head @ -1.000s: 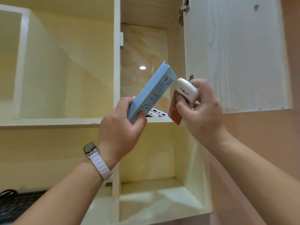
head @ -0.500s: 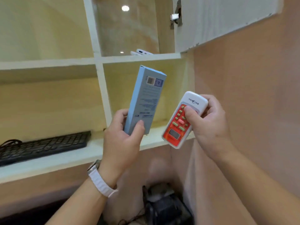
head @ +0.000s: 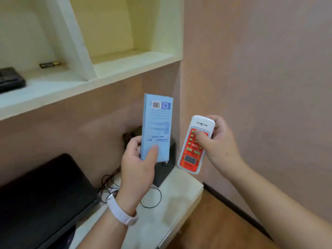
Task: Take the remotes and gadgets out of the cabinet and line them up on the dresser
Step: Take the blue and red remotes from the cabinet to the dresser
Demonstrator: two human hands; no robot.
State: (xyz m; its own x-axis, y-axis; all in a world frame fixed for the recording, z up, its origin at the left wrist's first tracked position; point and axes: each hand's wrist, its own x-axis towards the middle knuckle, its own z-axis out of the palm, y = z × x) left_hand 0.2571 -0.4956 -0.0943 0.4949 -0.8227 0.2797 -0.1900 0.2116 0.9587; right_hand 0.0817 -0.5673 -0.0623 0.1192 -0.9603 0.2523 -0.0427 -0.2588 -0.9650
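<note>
My left hand (head: 138, 162) grips the lower end of a tall light-blue box (head: 157, 123), held upright with its barcode at the top. Beside it, my right hand (head: 218, 142) holds a white remote with a red button panel (head: 195, 150), thumb resting on its upper buttons. Both items hang in the air above the pale dresser top (head: 161, 212), close to the corner of the pink walls.
A large black screen (head: 41, 198) stands at the left of the dresser, with thin black cables (head: 111, 182) and a dark device (head: 166, 169) behind my hands. Above, the open shelf (head: 53, 87) carries a black keyboard end (head: 9, 79) and a battery (head: 49, 64). Wooden floor lies at the right.
My view has dropped from the open cabinet to the dresser. Both hands have come down with the blue box and the remote, and the box now stands upright.
</note>
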